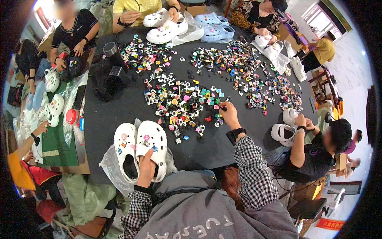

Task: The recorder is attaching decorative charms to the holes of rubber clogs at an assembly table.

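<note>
A pair of white foam clogs (152, 139) lies in front of me on a clear plastic bag (109, 165), with several small coloured shoe charms fixed on the toes. My left hand (146, 168) grips the right-hand clog at its opening, thumb on top and the other fingers mostly hidden. My right hand (229, 115) is at the near right edge of a large loose heap of shoe charms (185, 99). Its thumb and forefinger are pinched together; whatever lies between them is too small to make out.
More charm heaps (246, 75) spread over the black table (199, 153). A dark cylindrical object (111, 51) stands at the far left. Co-workers handle white clogs (167, 30) around the table, near blue clogs (217, 32). A green-topped table (59, 147) with a red-lidded jar (71, 116) adjoins on the left.
</note>
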Motion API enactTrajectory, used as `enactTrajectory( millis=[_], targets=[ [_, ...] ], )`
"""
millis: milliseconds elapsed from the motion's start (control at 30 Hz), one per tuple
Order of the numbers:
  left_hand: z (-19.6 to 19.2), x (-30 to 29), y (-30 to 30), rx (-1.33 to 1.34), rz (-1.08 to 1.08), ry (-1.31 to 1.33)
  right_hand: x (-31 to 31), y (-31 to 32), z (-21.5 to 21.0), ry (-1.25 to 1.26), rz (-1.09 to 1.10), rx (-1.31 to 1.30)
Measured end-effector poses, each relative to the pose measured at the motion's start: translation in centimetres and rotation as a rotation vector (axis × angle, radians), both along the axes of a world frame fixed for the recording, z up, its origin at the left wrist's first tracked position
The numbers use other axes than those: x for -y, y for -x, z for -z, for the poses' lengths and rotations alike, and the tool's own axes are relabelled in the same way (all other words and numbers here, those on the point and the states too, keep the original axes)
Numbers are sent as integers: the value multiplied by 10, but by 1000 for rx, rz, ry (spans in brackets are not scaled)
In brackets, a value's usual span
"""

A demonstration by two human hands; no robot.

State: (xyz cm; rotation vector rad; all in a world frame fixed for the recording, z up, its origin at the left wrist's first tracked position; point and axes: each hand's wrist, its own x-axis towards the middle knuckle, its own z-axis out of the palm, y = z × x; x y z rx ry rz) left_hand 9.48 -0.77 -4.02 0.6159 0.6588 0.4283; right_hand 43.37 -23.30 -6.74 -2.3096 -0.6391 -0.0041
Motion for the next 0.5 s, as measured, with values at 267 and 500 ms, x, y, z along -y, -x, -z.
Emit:
enactTrajectory(
  millis=[267, 500],
  targets=[
    [7, -1, 1, -13, -16, 10, 13, -2, 13, -201, 54, -384],
    [9, -1, 1, -14, -19, -23, 13, 7, -3, -397, 101, -639]
  ],
)
